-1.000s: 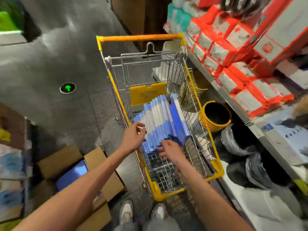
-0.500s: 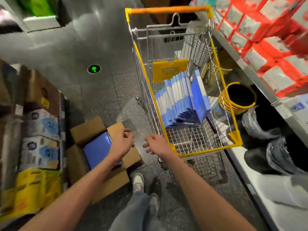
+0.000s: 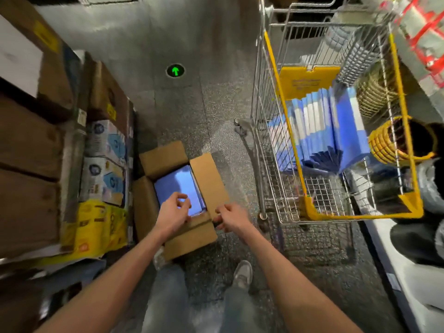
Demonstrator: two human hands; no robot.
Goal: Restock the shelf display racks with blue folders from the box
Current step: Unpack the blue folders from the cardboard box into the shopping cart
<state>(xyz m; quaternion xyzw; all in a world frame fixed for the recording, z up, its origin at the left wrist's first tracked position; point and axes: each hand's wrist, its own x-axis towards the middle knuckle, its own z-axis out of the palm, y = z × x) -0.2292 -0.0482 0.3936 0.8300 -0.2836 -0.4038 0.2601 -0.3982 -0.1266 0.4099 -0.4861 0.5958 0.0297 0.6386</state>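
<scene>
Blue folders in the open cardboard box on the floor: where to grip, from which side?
Come straight down from above: the folders lie flat in the box, flaps folded out, walls close around, so only the top face is exposed. Probably hook fingers under the near short edge, by the left hand.

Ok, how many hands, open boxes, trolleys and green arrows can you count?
Hands: 2, left hand and right hand
Open cardboard box: 1
Trolley: 1
Green arrow: 1
Total: 5
</scene>
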